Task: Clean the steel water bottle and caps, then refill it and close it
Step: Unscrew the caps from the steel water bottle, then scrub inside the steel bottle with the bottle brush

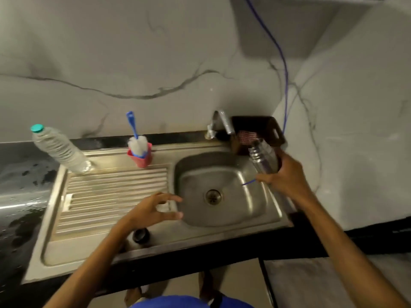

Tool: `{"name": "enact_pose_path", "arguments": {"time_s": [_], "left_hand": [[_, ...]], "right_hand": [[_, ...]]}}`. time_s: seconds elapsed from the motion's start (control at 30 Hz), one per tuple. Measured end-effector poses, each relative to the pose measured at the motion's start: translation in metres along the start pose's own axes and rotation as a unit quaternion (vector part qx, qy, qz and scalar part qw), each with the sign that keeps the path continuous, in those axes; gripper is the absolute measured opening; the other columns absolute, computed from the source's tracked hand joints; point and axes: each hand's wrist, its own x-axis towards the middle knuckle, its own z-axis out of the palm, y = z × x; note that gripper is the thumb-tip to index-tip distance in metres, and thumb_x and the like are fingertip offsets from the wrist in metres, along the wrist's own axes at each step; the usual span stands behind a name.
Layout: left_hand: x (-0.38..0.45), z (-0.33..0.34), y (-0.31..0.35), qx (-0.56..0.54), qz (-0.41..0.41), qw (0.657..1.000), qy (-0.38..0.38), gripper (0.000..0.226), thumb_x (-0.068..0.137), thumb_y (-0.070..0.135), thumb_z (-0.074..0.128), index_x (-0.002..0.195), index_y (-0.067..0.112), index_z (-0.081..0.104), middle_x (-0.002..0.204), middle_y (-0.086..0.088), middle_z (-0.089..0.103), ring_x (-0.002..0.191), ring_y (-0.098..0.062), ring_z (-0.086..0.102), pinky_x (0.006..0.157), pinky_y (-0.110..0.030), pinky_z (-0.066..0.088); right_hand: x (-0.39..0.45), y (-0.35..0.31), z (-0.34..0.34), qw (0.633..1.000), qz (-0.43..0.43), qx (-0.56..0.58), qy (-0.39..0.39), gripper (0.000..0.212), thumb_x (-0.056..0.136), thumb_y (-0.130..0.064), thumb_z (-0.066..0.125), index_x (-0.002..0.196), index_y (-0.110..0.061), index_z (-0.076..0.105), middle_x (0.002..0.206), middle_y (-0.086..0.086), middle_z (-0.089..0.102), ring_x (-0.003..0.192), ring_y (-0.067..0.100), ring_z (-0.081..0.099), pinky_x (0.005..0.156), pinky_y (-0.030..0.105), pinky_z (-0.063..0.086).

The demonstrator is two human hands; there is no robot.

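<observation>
The right hand (283,176) grips the steel water bottle (263,157) round its lower body and holds it tilted over the right rim of the sink (273,207), mouth end pointing up and back toward the tap (222,122); the bottle is blurred and no brand or writing on it can be read. A thin blue tube (282,63) runs down the wall and its end shows just beside the right hand's fingers, over the basin. The left hand (153,210) hovers with fingers spread and loosely bent, holding nothing, above a small pale cap (163,206) at the edge of the ribbed drainboard (106,196). A dark cap (140,235) sits on the front rim of the sink below that wrist. At the back stand a clear plastic bottle (60,150) with a teal lid, no label legible, and a pink cup (141,156) holding a blue-handled bottle brush (135,138). The dark worktop (20,185) to the left is wet.
</observation>
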Motion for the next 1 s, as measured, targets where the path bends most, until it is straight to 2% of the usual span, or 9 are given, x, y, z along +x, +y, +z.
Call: {"name": "enact_pose_path", "arguments": {"time_s": [0.07, 0.23, 0.4, 0.5, 0.63, 0.77, 0.83, 0.93, 1.0], "left_hand": [[0.008, 0.000, 0.008, -0.034, -0.010, 0.999, -0.008, 0.068, 0.063, 0.081, 0.079, 0.119, 0.043, 0.077, 0.124, 0.012, 0.074, 0.118, -0.004, 0.068, 0.109, -0.035, 0.052], [0.022, 0.004, 0.039, -0.046, -0.029, 0.998, 0.029, 0.057, 0.066, 0.080, 0.080, 0.112, 0.046, 0.078, 0.119, 0.017, 0.077, 0.114, -0.003, 0.071, 0.104, -0.024, 0.052], [0.022, 0.018, 0.043, -0.033, -0.037, 0.997, 0.051, 0.032, 0.081, 0.060, 0.084, 0.105, 0.039, 0.085, 0.113, 0.018, 0.079, 0.111, -0.004, 0.073, 0.100, -0.028, 0.055], [0.018, 0.017, 0.039, -0.018, -0.054, 0.997, 0.057, 0.024, 0.083, 0.046, 0.083, 0.107, 0.048, 0.081, 0.113, 0.022, 0.078, 0.112, 0.001, 0.071, 0.102, -0.025, 0.052], [0.012, 0.011, 0.037, -0.006, -0.068, 0.995, 0.073, 0.032, 0.083, 0.043, 0.081, 0.113, 0.051, 0.078, 0.117, 0.024, 0.077, 0.116, 0.002, 0.069, 0.105, -0.030, 0.051], [0.005, 0.003, 0.033, 0.002, -0.086, 0.993, 0.086, 0.037, 0.084, 0.033, 0.084, 0.106, 0.061, 0.074, 0.115, 0.032, 0.074, 0.111, 0.013, 0.066, 0.095, -0.007, 0.047], [0.000, -0.002, 0.029, -0.007, -0.097, 0.991, 0.094, 0.034, 0.083, 0.037, 0.084, 0.107, 0.059, 0.075, 0.117, 0.031, 0.074, 0.114, 0.009, 0.066, 0.095, -0.011, 0.050], [-0.007, -0.009, 0.021, -0.033, -0.114, 0.988, 0.101, 0.033, 0.079, 0.047, 0.081, 0.111, 0.051, 0.077, 0.120, 0.028, 0.074, 0.119, -0.001, 0.066, 0.100, -0.028, 0.052], [-0.014, -0.013, 0.017, -0.049, -0.111, 0.986, 0.112, 0.038, 0.079, 0.046, 0.081, 0.117, 0.041, 0.078, 0.120, 0.027, 0.074, 0.121, -0.004, 0.067, 0.099, -0.028, 0.051]], "right_hand": [[0.021, 0.005, -0.046, 0.977, -0.107, -0.182, 0.012, 0.082, 0.060, -0.041, 0.090, 0.134, -0.035, 0.056, 0.109, 0.002, 0.069, 0.099, 0.026, 0.061, 0.082, 0.040, 0.053], [0.044, -0.002, -0.108, 0.799, -0.279, -0.528, 0.065, 0.077, 0.062, -0.027, 0.089, 0.133, -0.026, 0.059, 0.112, 0.008, 0.068, 0.111, 0.032, 0.056, 0.091, 0.047, 0.043], [0.062, -0.002, -0.101, 0.629, -0.331, -0.700, 0.069, 0.044, 0.079, -0.022, 0.076, 0.119, -0.017, 0.057, 0.105, 0.011, 0.063, 0.104, 0.032, 0.053, 0.087, 0.048, 0.038], [0.058, -0.013, -0.095, 0.567, -0.388, -0.721, 0.090, 0.028, 0.087, -0.023, 0.066, 0.113, -0.017, 0.058, 0.101, 0.010, 0.064, 0.101, 0.028, 0.055, 0.086, 0.047, 0.043], [0.058, -0.023, -0.084, 0.512, -0.424, -0.740, 0.102, 0.027, 0.080, -0.023, 0.071, 0.105, -0.019, 0.061, 0.093, 0.010, 0.063, 0.094, 0.028, 0.056, 0.084, 0.047, 0.043], [0.066, -0.035, -0.067, 0.484, -0.441, -0.747, 0.115, 0.021, 0.082, -0.023, 0.071, 0.100, -0.017, 0.062, 0.088, 0.014, 0.059, 0.089, 0.031, 0.055, 0.084, 0.052, 0.032], [0.062, -0.045, -0.062, 0.472, -0.449, -0.751, 0.105, 0.017, 0.084, -0.022, 0.067, 0.100, -0.017, 0.064, 0.088, 0.013, 0.060, 0.089, 0.029, 0.057, 0.084, 0.050, 0.036], [0.052, -0.066, -0.061, 0.489, -0.464, -0.734, 0.080, 0.026, 0.088, -0.014, 0.042, 0.101, -0.020, 0.064, 0.091, 0.008, 0.063, 0.089, 0.023, 0.061, 0.084, 0.042, 0.049], [0.049, -0.085, -0.058, 0.522, -0.477, -0.703, 0.071, 0.023, 0.093, -0.023, 0.046, 0.109, -0.020, 0.061, 0.100, 0.009, 0.063, 0.095, 0.024, 0.061, 0.086, 0.041, 0.049]]}}
